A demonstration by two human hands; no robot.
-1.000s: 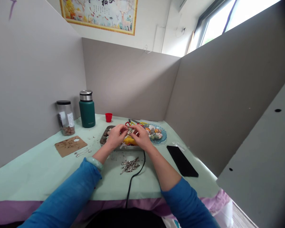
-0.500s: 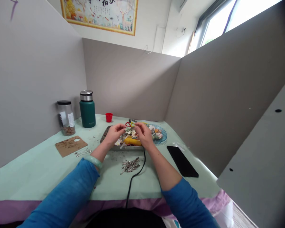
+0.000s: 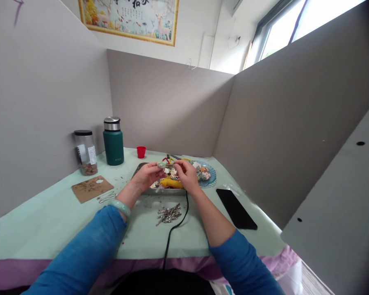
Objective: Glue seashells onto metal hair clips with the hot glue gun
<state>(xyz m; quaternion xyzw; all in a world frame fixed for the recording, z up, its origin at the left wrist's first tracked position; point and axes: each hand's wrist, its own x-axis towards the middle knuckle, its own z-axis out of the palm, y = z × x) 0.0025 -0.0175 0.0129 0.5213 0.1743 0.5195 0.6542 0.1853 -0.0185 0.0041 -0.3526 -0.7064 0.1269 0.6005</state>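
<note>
The small green piece (image 3: 161,164) looked like gathered cloth or ribbon, so it was probably very light, soft and springy, with little tendency to slip; its folds would likely crush under a hard squeeze, and a gentle pinch at the edge or base seemed the best hold. It sat at the fingertips of the left hand (image 3: 146,176), pinched between thumb and fingers and raised over the far side of the metal tray (image 3: 162,191). The right hand (image 3: 187,175) was just beside it, on its right and apart from it, with thumb and fingertips drawn close together; whether anything thin was held there could not be made out. Below and between the hands, a yellow tool (image 3: 172,183) lay in the tray among pale scraps (image 3: 173,172). A pile of metal clips (image 3: 169,214) rested on the worktop (image 3: 141,241), nearer the person.
</note>
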